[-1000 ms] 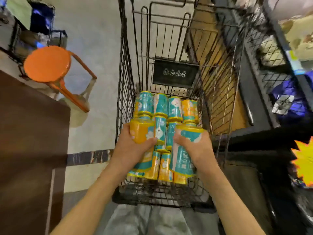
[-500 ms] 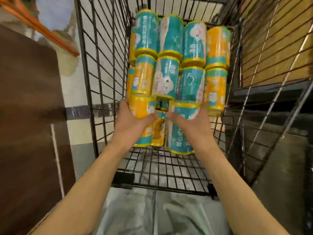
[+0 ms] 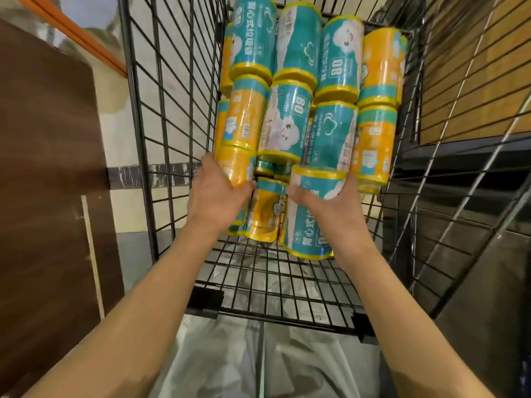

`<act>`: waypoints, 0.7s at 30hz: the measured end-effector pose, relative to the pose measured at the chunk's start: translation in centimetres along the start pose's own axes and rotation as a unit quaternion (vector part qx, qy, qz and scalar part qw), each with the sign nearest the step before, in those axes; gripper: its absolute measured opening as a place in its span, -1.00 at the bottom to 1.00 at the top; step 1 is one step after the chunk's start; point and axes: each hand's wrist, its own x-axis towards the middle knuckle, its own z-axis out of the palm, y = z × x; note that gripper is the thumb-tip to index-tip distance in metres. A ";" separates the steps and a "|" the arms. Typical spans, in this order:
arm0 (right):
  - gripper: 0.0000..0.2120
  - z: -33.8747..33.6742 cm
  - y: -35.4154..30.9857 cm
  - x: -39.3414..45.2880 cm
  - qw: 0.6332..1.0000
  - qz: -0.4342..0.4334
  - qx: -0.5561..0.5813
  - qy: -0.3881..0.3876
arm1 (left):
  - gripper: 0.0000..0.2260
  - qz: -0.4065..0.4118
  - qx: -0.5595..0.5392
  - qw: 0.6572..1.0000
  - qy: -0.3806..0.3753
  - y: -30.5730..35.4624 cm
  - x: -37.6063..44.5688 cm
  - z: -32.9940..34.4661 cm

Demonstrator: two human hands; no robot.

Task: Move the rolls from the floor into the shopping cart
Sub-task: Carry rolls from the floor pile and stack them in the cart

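Down inside the black wire shopping cart [image 3: 161, 116] lie the rolls [image 3: 290, 81], teal and orange packs with yellow rims, stacked in rows that run from the middle of the cart floor to its far end. Left of the cart stands a brown wooden panel [image 3: 48, 168], and past that an orange bar [image 3: 86, 38] slants across the upper corner. Right of the cart are dark wire shelves [image 3: 474, 179] backed by a tan board. Below the cart's near edge the person's grey trousers [image 3: 258, 363] show. The cart's wire sides hem in the stack left and right; the near part of the cart floor shows bare grid.

The left hand [image 3: 218, 193] grips an orange roll [image 3: 235, 165] at the near left of the stack, fingers curled round its outer side and thumb across its front. The right hand [image 3: 330, 205] holds a teal roll [image 3: 311, 214] at the near right, thumb lying over its front and fingers wrapped behind its far side. Between the two held rolls a smaller orange roll [image 3: 267, 211] rests on the cart floor, just beside both hands.
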 end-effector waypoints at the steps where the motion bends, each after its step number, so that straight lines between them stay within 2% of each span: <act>1: -0.25 0.0 0.1 0.0 1.000 0.002 -0.004 -0.001 | -0.33 0.006 0.004 1.000 -0.001 -0.1 0.3 0.0; 9: -0.29 1.2 0.1 -0.2 0.999 0.033 -0.008 -0.004 | -0.39 0.035 0.003 0.999 -0.015 -0.1 -0.7 -1.9; 16: -0.30 3.5 1.0 0.6 0.997 0.066 -0.019 0.017 | -0.48 0.136 0.024 0.990 -0.018 0.5 -3.0 -4.0; 21: -0.49 4.2 1.2 1.1 0.994 0.068 -0.075 0.031 | -0.51 0.204 0.082 0.975 -0.040 0.3 -2.8 -4.6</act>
